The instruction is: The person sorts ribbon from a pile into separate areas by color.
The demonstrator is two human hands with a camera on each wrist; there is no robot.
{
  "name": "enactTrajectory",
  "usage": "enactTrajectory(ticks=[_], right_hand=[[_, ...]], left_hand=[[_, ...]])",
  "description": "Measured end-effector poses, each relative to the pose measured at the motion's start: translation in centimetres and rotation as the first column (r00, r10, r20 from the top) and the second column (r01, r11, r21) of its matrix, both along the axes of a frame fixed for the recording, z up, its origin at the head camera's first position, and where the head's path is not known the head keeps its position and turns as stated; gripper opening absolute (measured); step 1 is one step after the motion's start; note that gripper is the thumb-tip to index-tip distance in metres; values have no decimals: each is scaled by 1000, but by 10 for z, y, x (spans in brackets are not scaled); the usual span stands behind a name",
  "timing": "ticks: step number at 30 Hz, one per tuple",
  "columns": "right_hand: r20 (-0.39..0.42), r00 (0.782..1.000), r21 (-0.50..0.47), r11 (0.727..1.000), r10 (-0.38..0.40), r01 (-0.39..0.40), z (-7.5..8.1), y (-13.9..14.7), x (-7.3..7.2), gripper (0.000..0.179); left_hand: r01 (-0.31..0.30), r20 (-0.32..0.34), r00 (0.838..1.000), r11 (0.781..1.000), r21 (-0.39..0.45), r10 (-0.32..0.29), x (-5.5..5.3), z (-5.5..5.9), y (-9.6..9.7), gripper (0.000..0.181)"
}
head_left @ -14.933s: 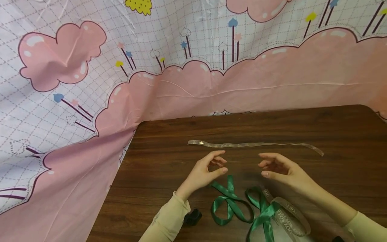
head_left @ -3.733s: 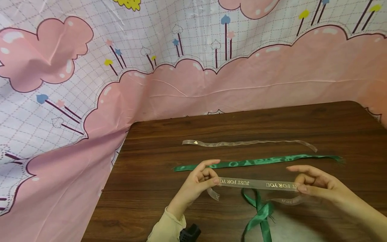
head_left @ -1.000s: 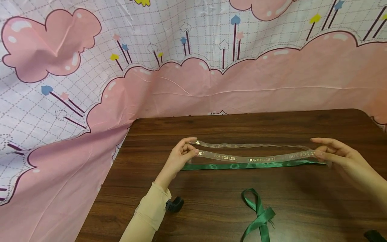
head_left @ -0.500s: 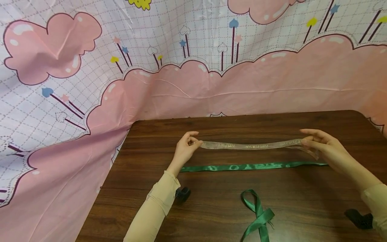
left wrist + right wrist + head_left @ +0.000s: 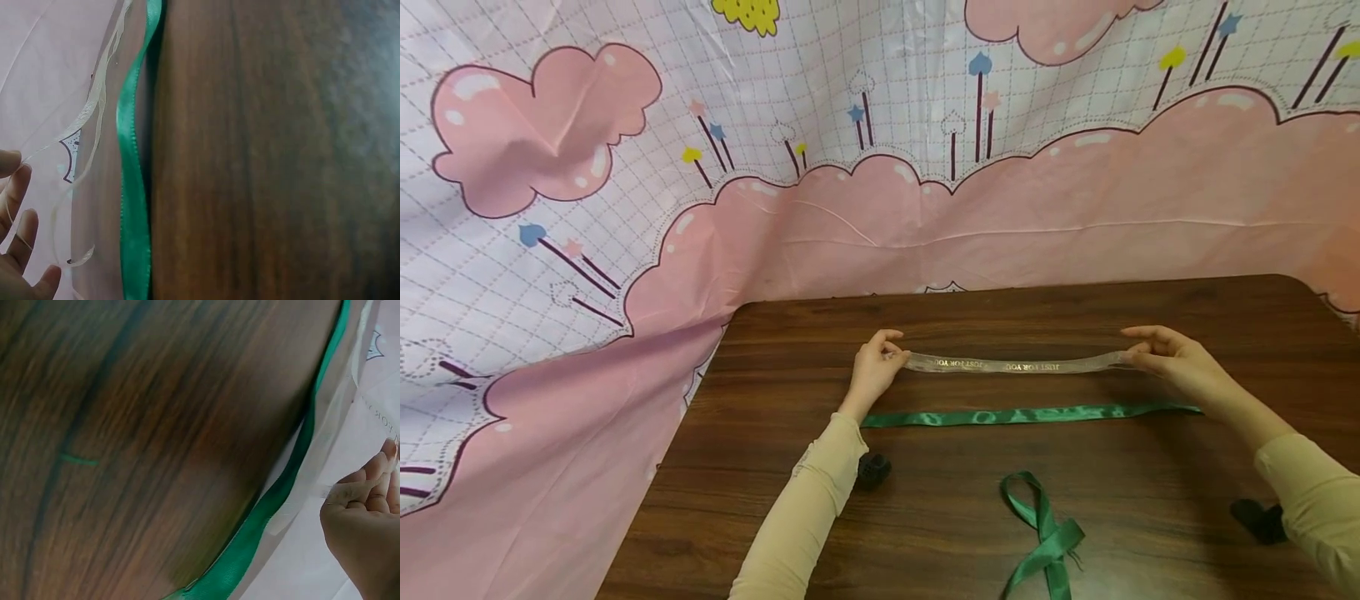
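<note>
Both hands stretch a sheer ribbon printed JUST FOR YOU point(image 5: 1015, 367) across the back half of the table. My left hand point(image 5: 876, 367) pinches its left end between thumb and forefinger; my right hand point(image 5: 1176, 367) pinches the right part, and a tail runs back over its curled fingers in the right wrist view. A second sheer ribbon point(image 5: 97, 140) lies on the table, mostly overlapped by the held one in the head view. Nearer the person, a green satin ribbon point(image 5: 1030, 414) lies straight from side to side.
Another green ribbon point(image 5: 1045, 537), looped and crossed over itself, lies at the front of the brown wooden table point(image 5: 955, 475). A short green thread point(image 5: 79, 460) shows on the tabletop. Behind hangs a pink and white patterned cloth point(image 5: 1037, 196). Black devices point(image 5: 874, 471) sit at the wrists.
The crumpled ribbons in front have dwindled: one green ribbon was laid straight, then the printed sheer ribbon was picked up, stretched and carried back. Lately the right hand shifted left.
</note>
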State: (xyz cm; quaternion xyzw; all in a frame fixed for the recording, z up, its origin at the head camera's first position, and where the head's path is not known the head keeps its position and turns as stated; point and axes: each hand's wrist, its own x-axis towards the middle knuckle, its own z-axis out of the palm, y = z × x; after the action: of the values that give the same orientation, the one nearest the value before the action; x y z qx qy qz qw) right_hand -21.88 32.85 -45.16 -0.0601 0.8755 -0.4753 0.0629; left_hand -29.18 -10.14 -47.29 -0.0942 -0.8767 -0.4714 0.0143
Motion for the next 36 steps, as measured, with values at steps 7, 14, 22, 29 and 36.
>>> enactTrajectory(ticks=[7,14,22,29,36], right_hand=[[14,1000,100,995,-10,8,-11,4,-2,55],[11,999,136,990,-42,40,-13,6,3,60],[-75,994,75,994,-80,85,-3,14,20,55],[-145,988,-8,999,-46,45,0,6,24,55],[-186,983,-51,999,1,-10,10,-8,30,57]], left_hand=[[-17,-13,1000,999,-47,16,7,-3,6,35],[-69,-68,996,989,-132,61,10,-2,6,34],[-63,-107,993,992,-108,51,15,1,0,36],[-50,-116,992,999,-6,49,24,6,-8,38],[26,-68,997,996,88,-20,31,18,-6,43]])
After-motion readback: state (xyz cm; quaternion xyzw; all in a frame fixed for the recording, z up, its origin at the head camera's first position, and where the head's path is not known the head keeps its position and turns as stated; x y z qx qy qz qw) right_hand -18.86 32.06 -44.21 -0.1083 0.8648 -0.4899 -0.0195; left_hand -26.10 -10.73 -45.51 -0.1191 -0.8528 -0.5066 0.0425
